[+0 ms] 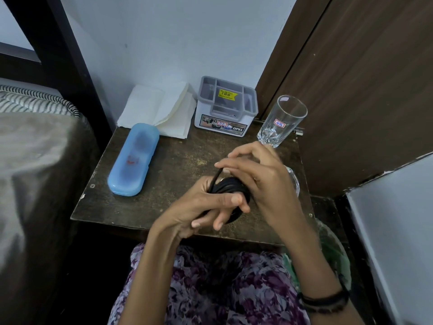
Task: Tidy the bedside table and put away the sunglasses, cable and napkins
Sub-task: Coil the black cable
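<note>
The bedside table (164, 174) is seen as a dark, worn wooden top, with the bed at its nine o'clock side and a wooden door at its three o'clock side. Against the wall at twelve o'clock, a stack of white napkins (159, 109) is laid, folded and slightly fanned. Just beside it, towards one o'clock, a grey compartmented organiser box (226, 106) is stood, its slots open upward. A blue glasses case (133, 160) is laid at about ten o'clock on the top, its long axis running from seven to one o'clock; a dark shape is seen dimly through its lid, judged to be the sunglasses. A clear drinking glass (282, 120) is stood at two o'clock.

The black cable (228, 187) is held above the table's five o'clock region, gathered into a tight coil between both hands. The left hand (206, 205) is curled round the coil from below, its fingers crossing beneath it. The right hand (255, 174) is bent over the top, with a loose strand rising at eleven o'clock towards its fingertips (219, 164); whether the strand is actually pinched cannot be told.

The organiser box lies at twelve o'clock from the coil, well apart, and is judged the likely destination. The right hand is nearer to it.
</note>
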